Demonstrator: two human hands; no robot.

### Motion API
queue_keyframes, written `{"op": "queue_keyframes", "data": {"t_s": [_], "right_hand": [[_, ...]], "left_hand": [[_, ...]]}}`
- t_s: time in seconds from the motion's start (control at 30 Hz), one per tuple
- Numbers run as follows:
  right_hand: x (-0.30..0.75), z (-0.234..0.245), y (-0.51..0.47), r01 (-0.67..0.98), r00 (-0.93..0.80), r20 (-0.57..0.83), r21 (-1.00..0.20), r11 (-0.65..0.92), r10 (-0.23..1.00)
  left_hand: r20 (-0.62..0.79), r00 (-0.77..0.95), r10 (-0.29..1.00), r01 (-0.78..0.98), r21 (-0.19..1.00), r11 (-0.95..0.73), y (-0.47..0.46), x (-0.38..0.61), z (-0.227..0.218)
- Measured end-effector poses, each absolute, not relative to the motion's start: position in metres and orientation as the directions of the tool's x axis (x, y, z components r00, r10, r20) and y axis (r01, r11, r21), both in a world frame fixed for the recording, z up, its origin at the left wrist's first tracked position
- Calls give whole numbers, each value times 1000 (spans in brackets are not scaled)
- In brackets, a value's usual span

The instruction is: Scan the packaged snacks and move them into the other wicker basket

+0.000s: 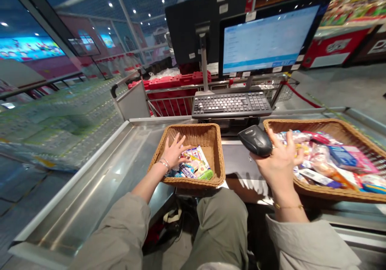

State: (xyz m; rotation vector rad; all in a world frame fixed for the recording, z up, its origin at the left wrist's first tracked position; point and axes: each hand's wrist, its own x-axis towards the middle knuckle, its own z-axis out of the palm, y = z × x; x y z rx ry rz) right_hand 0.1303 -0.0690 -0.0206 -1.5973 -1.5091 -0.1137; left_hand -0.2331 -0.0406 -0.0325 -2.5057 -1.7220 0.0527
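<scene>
My left hand reaches over the left wicker basket, fingers spread, just above or touching the packets inside. Colourful snack packets lie at the bottom of this basket, partly hidden by the hand. A black barcode scanner sits in the crook between thumb and forefinger of my right hand; its handle is hidden. The other fingers of that hand stretch apart at the near left edge of the right wicker basket. Many packaged goods fill this second basket.
Behind the baskets stand a black keyboard and a lit monitor. A second screen faces away. The metal counter runs to the left. Past it are stacked bottle packs. Trolleys with red parts stand beyond.
</scene>
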Motion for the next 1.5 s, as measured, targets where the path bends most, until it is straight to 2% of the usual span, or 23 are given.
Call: {"op": "queue_keyframes", "data": {"t_s": [0.3,0.5,0.67,0.87,1.03,1.13,1.27,1.37,1.5], "right_hand": [[125,-33,-67,835,235,578,-531,142,782],[126,-33,-68,833,232,573,-535,144,786],[129,-35,-68,817,239,562,-557,149,792],[128,-36,-69,812,242,564,-563,153,789],[129,-38,-69,819,234,561,-554,150,794],[130,-39,-68,821,237,556,-553,142,796],[133,-42,-67,821,238,556,-553,141,797],[134,-45,-67,825,243,570,-547,142,785],[134,-46,-67,830,237,581,-537,148,779]], "left_hand": [[-226,493,840,857,-44,-514,-43,-235,-43],[-303,627,718,750,-13,-661,-38,-220,-64],[-322,666,673,720,41,-693,-36,-212,-73],[-353,699,621,670,23,-742,-33,-205,-72],[-325,714,620,670,60,-740,-33,-200,-68],[-287,666,689,727,41,-685,-35,-197,-61],[-157,590,792,806,50,-590,-35,-199,-49],[-39,540,841,836,143,-530,-34,-202,-44],[115,421,900,812,393,-431,-35,-201,-45]]}}
